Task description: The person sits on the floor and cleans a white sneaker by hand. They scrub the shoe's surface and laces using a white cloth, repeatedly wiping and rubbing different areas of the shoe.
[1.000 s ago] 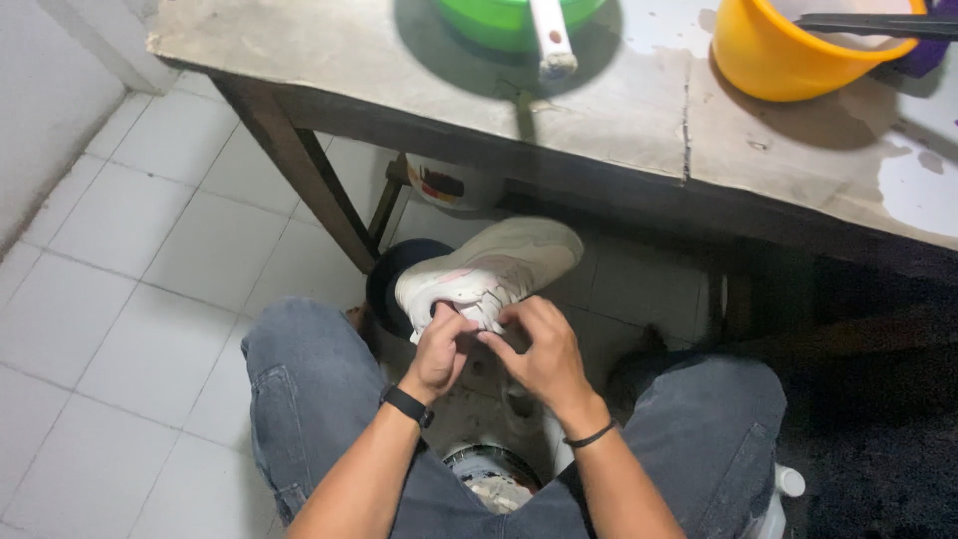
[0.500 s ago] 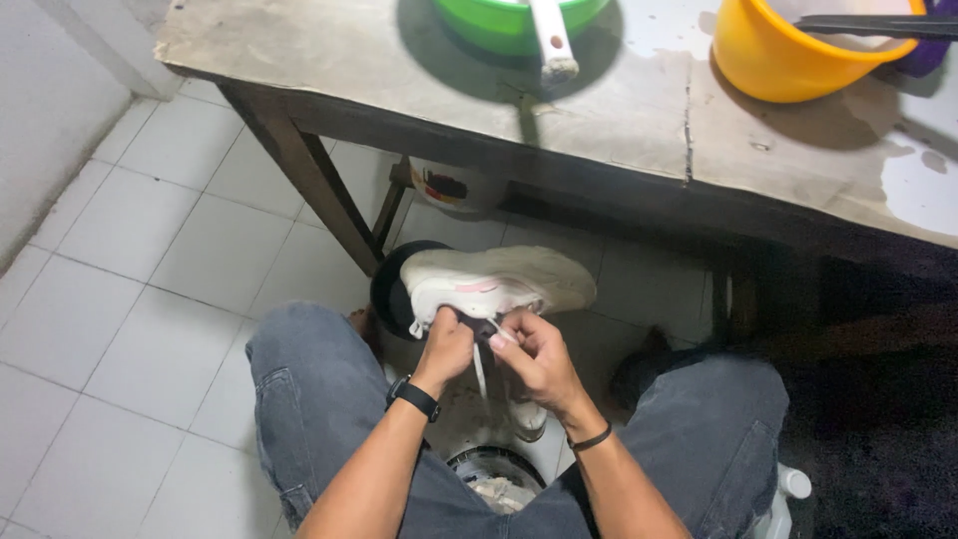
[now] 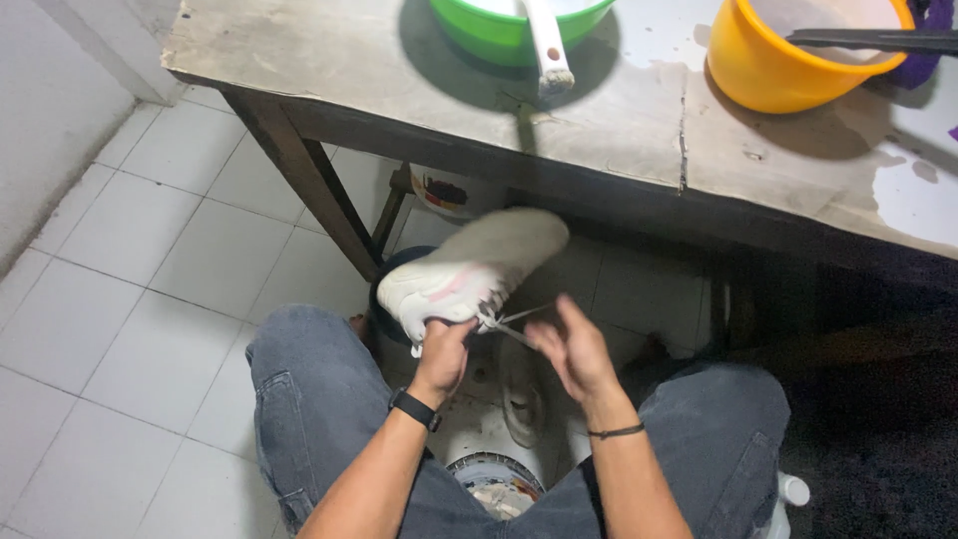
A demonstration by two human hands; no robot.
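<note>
A white sneaker [image 3: 469, 274] with a pink mark on its side hangs in front of my knees, toe pointing up to the right. My left hand [image 3: 444, 349] grips it from below near the heel and tongue. A white lace [image 3: 514, 324] runs from the shoe toward my right hand [image 3: 569, 349], whose fingers pinch or pull it just to the right of the shoe. I sit in grey jeans, a black watch on the left wrist and a thin dark band on the right.
A worn wooden table [image 3: 329, 60] stands ahead, bearing a green basin [image 3: 499, 25] with a brush handle and a yellow bucket [image 3: 788, 70]. Another shoe [image 3: 519, 399] lies on the floor between my legs, above a round container [image 3: 496, 484]. White tiles lie to the left.
The sneaker has tilted so its toe points further up and right. My right hand has drawn away to the right, pulling the lace out from the shoe.
</note>
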